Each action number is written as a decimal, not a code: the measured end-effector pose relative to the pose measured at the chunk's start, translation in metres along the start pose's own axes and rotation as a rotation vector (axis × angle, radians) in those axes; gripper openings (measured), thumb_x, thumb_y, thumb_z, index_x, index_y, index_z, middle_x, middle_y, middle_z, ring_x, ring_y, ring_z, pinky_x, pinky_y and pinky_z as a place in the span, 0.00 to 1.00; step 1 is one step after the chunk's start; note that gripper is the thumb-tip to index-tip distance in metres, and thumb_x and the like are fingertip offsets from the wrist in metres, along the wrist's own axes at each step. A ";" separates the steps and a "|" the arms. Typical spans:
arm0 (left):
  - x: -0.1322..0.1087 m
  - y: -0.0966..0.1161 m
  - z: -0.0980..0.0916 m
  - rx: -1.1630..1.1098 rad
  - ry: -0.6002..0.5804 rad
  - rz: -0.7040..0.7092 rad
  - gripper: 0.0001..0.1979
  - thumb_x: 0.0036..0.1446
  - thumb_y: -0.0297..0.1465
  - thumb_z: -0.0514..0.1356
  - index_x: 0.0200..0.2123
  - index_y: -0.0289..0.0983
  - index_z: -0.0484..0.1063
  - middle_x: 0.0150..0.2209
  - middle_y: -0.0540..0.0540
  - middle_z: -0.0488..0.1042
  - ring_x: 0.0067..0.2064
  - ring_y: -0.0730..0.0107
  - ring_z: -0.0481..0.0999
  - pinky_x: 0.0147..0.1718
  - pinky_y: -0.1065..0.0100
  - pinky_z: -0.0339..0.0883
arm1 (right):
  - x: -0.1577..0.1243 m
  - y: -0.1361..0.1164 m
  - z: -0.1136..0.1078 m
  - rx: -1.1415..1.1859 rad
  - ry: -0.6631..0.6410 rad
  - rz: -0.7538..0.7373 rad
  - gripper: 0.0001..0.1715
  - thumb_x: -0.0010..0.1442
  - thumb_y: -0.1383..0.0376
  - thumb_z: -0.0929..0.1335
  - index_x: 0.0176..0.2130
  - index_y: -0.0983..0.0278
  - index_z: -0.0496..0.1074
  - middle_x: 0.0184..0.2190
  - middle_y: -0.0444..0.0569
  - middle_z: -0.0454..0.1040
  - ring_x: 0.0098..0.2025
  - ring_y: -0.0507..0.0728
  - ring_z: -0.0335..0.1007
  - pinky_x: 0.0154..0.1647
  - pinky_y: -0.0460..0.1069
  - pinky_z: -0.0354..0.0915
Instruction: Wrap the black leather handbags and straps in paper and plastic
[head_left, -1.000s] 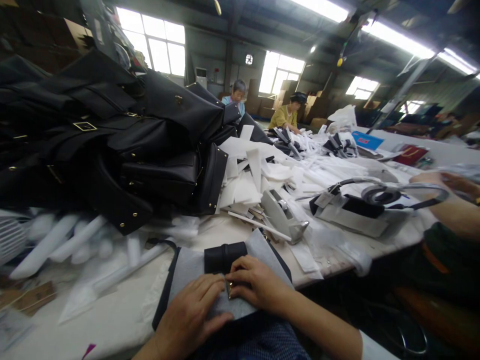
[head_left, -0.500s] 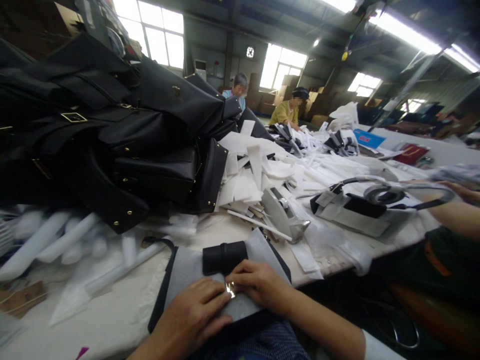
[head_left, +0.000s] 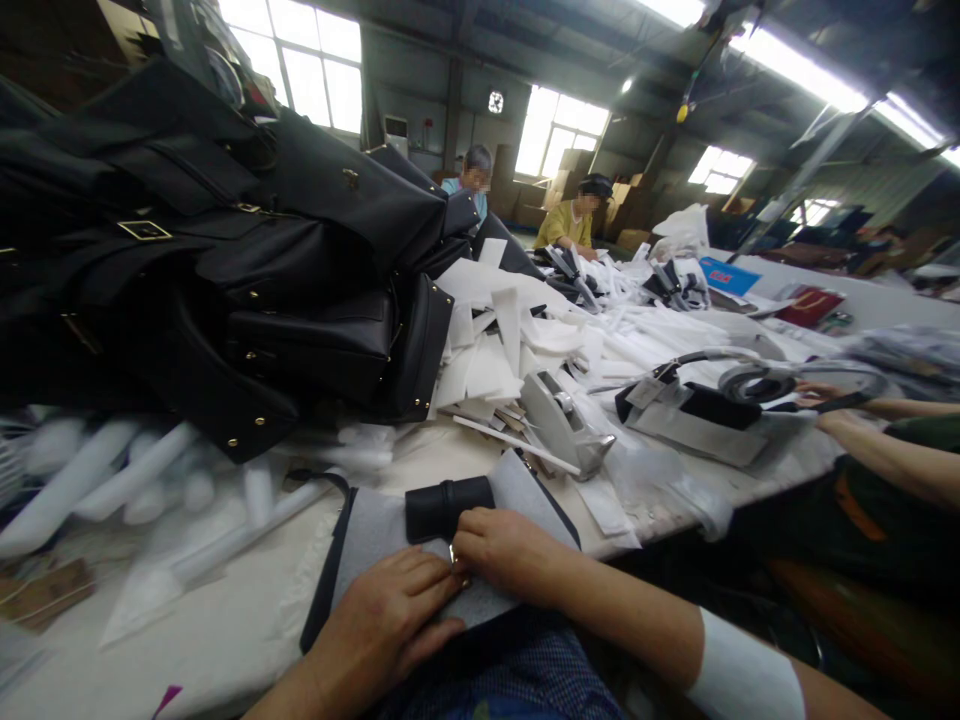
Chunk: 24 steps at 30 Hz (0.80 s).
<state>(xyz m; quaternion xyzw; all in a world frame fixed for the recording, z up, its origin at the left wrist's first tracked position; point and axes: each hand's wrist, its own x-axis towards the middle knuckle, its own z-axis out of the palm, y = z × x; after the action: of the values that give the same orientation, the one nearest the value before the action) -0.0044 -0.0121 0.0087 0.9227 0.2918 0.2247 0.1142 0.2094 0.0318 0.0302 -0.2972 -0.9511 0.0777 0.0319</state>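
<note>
Black bag (head_left: pixel 328 580), grey sheet (head_left: pixel 369 545) over it, sits at the table's (head_left: pixel 247 640) near edge. Left hand (head_left: pixel 394 608) lies flat, fingers together, thumb apart; right hand (head_left: pixel 510 552) curls over gold clasp (head_left: pixel 453 553), can't tell if pinching. Risks: slipped fingertip scratches clasp or tears sheet; lapward push tips bag off edge.
</note>
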 end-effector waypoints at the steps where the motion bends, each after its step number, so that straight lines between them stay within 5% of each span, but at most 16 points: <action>1: 0.000 0.000 0.000 0.007 0.002 0.003 0.19 0.62 0.36 0.60 0.56 0.42 0.69 0.49 0.47 0.78 0.49 0.63 0.77 0.50 0.61 0.73 | 0.000 -0.004 0.000 0.001 0.005 0.049 0.07 0.66 0.65 0.66 0.36 0.64 0.72 0.34 0.48 0.73 0.33 0.54 0.67 0.33 0.47 0.62; 7: 0.000 0.001 -0.001 0.012 -0.005 0.003 0.18 0.62 0.36 0.59 0.55 0.42 0.69 0.47 0.47 0.78 0.46 0.63 0.78 0.46 0.62 0.75 | -0.013 -0.012 -0.005 0.212 0.044 0.199 0.07 0.67 0.66 0.65 0.40 0.63 0.74 0.36 0.48 0.74 0.37 0.54 0.71 0.37 0.45 0.65; 11: -0.005 -0.001 0.000 0.047 -0.001 0.006 0.17 0.63 0.36 0.58 0.55 0.43 0.69 0.49 0.46 0.77 0.49 0.63 0.78 0.47 0.63 0.76 | -0.036 -0.011 -0.012 0.243 0.229 0.251 0.14 0.68 0.68 0.62 0.50 0.61 0.72 0.43 0.50 0.77 0.46 0.56 0.73 0.51 0.50 0.67; 15: -0.007 -0.006 0.004 0.179 0.053 0.043 0.19 0.61 0.40 0.60 0.55 0.46 0.70 0.55 0.47 0.75 0.53 0.61 0.77 0.49 0.64 0.76 | -0.057 -0.014 -0.004 0.119 0.310 0.227 0.20 0.68 0.60 0.64 0.57 0.60 0.68 0.56 0.52 0.73 0.61 0.63 0.64 0.68 0.64 0.50; 19: -0.001 -0.009 0.004 0.298 0.102 0.136 0.18 0.60 0.42 0.60 0.53 0.46 0.72 0.52 0.50 0.77 0.48 0.64 0.80 0.45 0.68 0.78 | -0.067 -0.016 0.014 0.083 0.288 0.251 0.25 0.68 0.56 0.64 0.61 0.59 0.65 0.62 0.51 0.67 0.64 0.65 0.60 0.67 0.65 0.52; 24: 0.000 -0.007 -0.003 0.352 0.154 0.173 0.17 0.63 0.40 0.58 0.53 0.44 0.72 0.51 0.50 0.78 0.48 0.71 0.79 0.47 0.75 0.73 | -0.070 -0.013 0.019 0.057 0.498 0.373 0.20 0.66 0.66 0.63 0.57 0.58 0.70 0.59 0.48 0.71 0.64 0.62 0.60 0.68 0.65 0.52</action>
<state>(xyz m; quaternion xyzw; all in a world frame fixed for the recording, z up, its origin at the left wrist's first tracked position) -0.0093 -0.0056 0.0092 0.9300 0.2543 0.2490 -0.0913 0.2579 -0.0210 0.0128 -0.4753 -0.8407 0.0336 0.2574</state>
